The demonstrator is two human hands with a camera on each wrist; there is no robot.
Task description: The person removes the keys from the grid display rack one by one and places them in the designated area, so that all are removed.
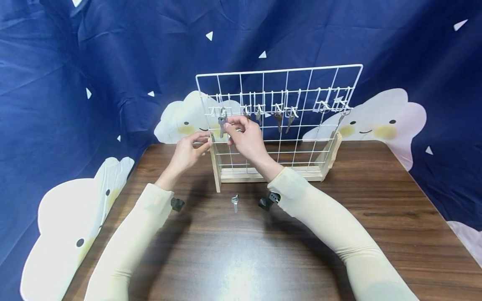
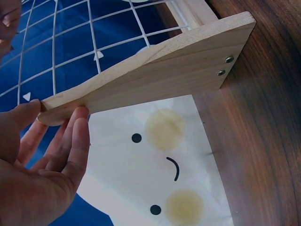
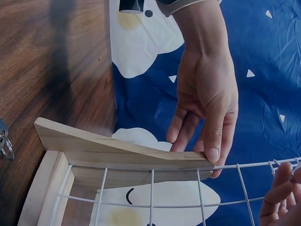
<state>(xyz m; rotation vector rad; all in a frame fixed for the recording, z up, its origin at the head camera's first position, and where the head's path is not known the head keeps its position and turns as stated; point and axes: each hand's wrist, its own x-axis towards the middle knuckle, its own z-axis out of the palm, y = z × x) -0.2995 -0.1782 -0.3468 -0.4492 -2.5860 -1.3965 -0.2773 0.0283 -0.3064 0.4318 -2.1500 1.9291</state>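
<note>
My left hand [image 1: 190,152] grips the upper end of the rack's wooden side support [image 2: 141,70], thumb on one face and fingers on the other. My right hand [image 1: 246,138] is raised in front of the left part of the white wire grid [image 1: 286,72]. Between its thumb and fingertips it pinches a silver key [image 1: 221,126] by a white hook. Whether the key's ring is over that hook I cannot tell. Another silver key [image 1: 235,202] with a ring lies on the table below the rack.
Several keys hang from hooks along the grid, among them a brown key [image 1: 278,120] and a brass-coloured key [image 1: 290,121]. A wooden base bar [image 1: 241,177] joins the side supports. Behind the brown table [image 1: 241,246] hangs a blue curtain [image 1: 150,42] with cloud faces.
</note>
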